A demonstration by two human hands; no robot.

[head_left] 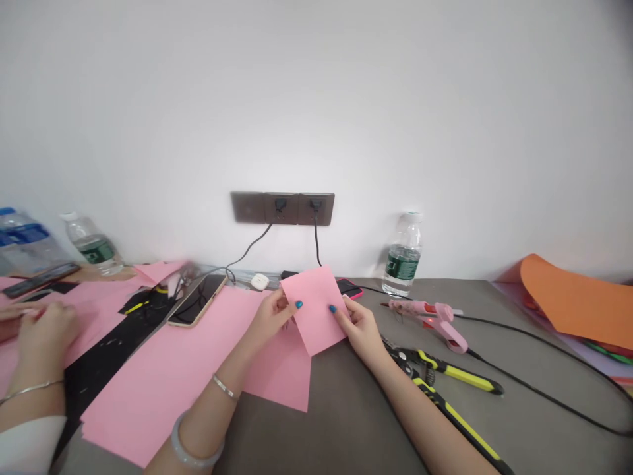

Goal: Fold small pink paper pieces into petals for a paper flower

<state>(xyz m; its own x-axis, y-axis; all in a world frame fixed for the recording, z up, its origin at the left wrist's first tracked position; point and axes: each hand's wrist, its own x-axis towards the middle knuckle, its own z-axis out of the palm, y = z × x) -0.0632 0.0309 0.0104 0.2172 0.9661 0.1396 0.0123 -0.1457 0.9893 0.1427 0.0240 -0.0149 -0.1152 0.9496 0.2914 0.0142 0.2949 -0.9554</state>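
Note:
Between my two hands a square of pink paper (pixel 315 310) is held up, tilted, above the grey table. My left hand (pixel 271 318) pinches its left edge, thumb in front and fingers behind. On the right edge my right hand (pixel 360 324) grips it the same way, with the fingers partly hidden behind the sheet. Under my left forearm lie larger pink paper sheets (pixel 163 369), and another pink piece (pixel 284 373) reaches out below the held square. Yellow-and-black pliers (pixel 445 376) lie beside my right forearm.
A pink glue gun (pixel 435 316) with a black cord lies at the right, near orange paper (pixel 578 303). A water bottle (pixel 403 254) stands by the wall. Left are a phone (pixel 198 300) and a co-worker's hands (pixel 47 326). Wall sockets (pixel 281 208) hold plugged cords.

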